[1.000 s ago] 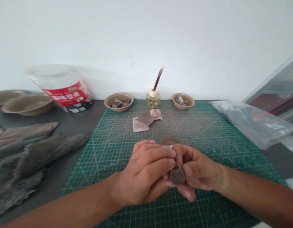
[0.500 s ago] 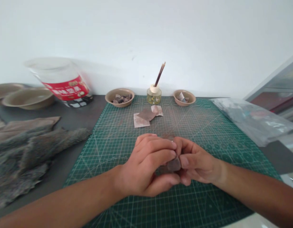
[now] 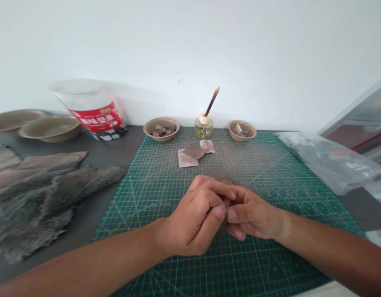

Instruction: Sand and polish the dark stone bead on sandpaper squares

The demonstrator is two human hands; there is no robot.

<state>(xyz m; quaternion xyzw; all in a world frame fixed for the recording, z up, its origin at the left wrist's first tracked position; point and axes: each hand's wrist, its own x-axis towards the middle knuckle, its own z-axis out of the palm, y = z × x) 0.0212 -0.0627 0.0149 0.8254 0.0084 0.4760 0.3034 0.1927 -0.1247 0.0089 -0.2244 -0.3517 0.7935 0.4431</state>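
Our left hand [image 3: 193, 216] and right hand [image 3: 251, 216] meet over a green gridded cutting mat [image 3: 271, 255]; the fingers [image 3: 219, 211] curl shut, any held thing hidden; a round tan bowl [image 3: 146, 130] sits well beyond the fingers.

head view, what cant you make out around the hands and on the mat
- Anything between the left hand and right hand: hidden by their fingers.
- Pieces in the left bowl: too small to identify.
- Tub label: text blurred.
- Cutting mat: near side cut off by the bottom edge of the head view.
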